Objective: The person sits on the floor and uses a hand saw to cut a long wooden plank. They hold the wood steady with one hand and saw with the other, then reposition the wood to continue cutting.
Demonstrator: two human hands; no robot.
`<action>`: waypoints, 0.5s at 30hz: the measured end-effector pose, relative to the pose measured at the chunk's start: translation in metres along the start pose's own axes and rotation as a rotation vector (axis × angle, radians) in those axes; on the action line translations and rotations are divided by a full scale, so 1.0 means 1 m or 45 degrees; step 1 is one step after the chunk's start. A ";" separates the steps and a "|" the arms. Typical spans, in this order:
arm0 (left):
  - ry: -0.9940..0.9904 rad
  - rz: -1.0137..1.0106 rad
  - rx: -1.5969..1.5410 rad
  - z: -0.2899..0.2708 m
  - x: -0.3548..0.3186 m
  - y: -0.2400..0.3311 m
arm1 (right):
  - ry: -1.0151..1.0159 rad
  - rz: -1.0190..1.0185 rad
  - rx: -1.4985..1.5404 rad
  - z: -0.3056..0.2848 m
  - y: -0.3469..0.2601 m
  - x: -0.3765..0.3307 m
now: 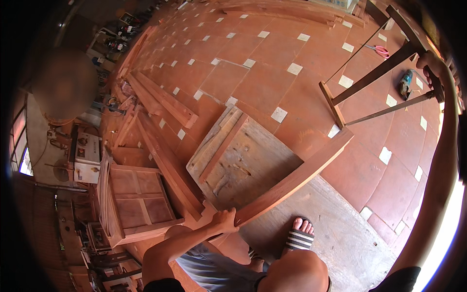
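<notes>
My left hand (224,221) is closed around the near end of a reddish wooden board (292,180), which lies slantwise across a low, worn wooden bench (335,216). In my right hand (432,65), at the upper right, is the end of a wooden-framed bow saw (374,73). Its toothed blade (389,110) stretches from below my right hand toward the board's far end. The saw's near crosspiece (332,104) appears close to that end; whether they touch I cannot tell. My foot in a striped sandal (300,238) rests on the bench beside the board.
A narrow wood strip (224,148) lies on the bench. Long planks (168,160) and a panelled wooden frame (141,199) are at the left. On the tiled floor (272,73) lie a teal power drill (405,83) and a pink-handled cutting tool (381,51). More timber (282,10) lies far off.
</notes>
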State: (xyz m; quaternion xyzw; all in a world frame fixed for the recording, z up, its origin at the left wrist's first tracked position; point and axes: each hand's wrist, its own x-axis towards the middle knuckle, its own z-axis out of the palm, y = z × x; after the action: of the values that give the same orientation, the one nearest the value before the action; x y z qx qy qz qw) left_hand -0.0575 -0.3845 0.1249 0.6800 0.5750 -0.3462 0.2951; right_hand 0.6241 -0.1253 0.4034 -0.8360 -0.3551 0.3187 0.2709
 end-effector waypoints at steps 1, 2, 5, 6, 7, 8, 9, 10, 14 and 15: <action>-0.009 -0.040 -0.022 0.003 -0.002 -0.004 | -0.002 -0.006 0.045 0.001 0.000 0.001; -0.019 -0.083 -0.044 0.006 -0.005 -0.007 | -0.006 -0.012 0.089 0.003 0.001 0.003; 0.022 -0.143 -0.115 0.006 0.000 -0.014 | 0.059 0.087 0.015 0.002 0.001 0.012; 0.051 -0.162 -0.144 0.003 0.002 -0.015 | 0.034 0.083 0.024 0.003 -0.001 0.013; 0.062 -0.175 -0.153 -0.001 0.005 -0.014 | 0.009 0.080 0.032 0.004 -0.001 0.013; 0.074 -0.189 -0.156 -0.011 0.011 -0.014 | -0.015 0.080 0.045 0.008 -0.003 0.009; 0.085 -0.201 -0.159 -0.020 0.017 -0.013 | 0.013 0.076 0.021 0.012 -0.005 0.004; 0.113 -0.213 -0.179 -0.029 0.027 -0.010 | 0.044 0.075 -0.001 0.019 -0.008 -0.008; 0.313 -0.139 -0.226 -0.063 0.093 0.007 | -0.054 -0.011 -0.106 -0.023 0.033 0.063; 0.317 -0.164 -0.205 -0.081 0.104 0.021 | -0.031 -0.020 -0.112 -0.029 0.035 0.065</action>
State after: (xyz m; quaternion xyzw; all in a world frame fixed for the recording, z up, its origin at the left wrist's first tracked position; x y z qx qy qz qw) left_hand -0.0160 -0.2632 0.0886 0.6536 0.6754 -0.2302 0.2522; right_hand 0.6956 -0.1030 0.3763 -0.8405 -0.3785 0.3107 0.2320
